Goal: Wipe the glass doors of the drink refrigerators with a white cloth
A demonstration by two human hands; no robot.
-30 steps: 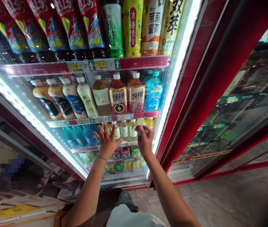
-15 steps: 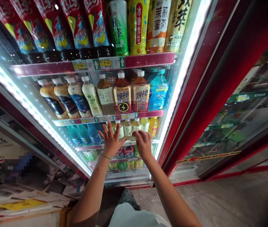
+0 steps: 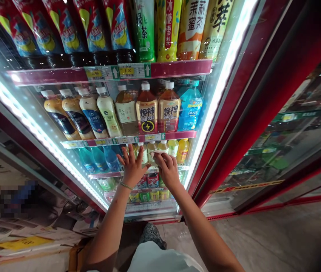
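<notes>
Just below the middle rail [image 3: 174,136], what looks like a pale scrap [image 3: 153,154] is held in the right hand [image 3: 167,169]. Grip: fingertips drawn together in a pinch, scrap mostly covered; its material and full outline can't be made out. Left hand [image 3: 133,168] is placed below the rail too, fingers spread wide, nothing held. Contact of either hand with a surface can't be confirmed.

Handling, as judged: scrap is probably light, thin and limp, with little to break. Best taken by a gathered edge or bunched middle; a loose corner would likely fold under the fingers.

Around: brown bottles [image 3: 147,109] and a blue jug [image 3: 190,111] are stood above the rail, near its right end. Small bottles [image 3: 173,148] are lined up directly below it, partly blocked from view by both hands. Blue bottles [image 3: 99,160] are set below its left end. Packs [image 3: 152,180] are shelved lower under the rail, partly hidden by the wrists. Beyond the rail's right end, a light strip [image 3: 223,90] is mounted; lateral reach is bounded there.
</notes>
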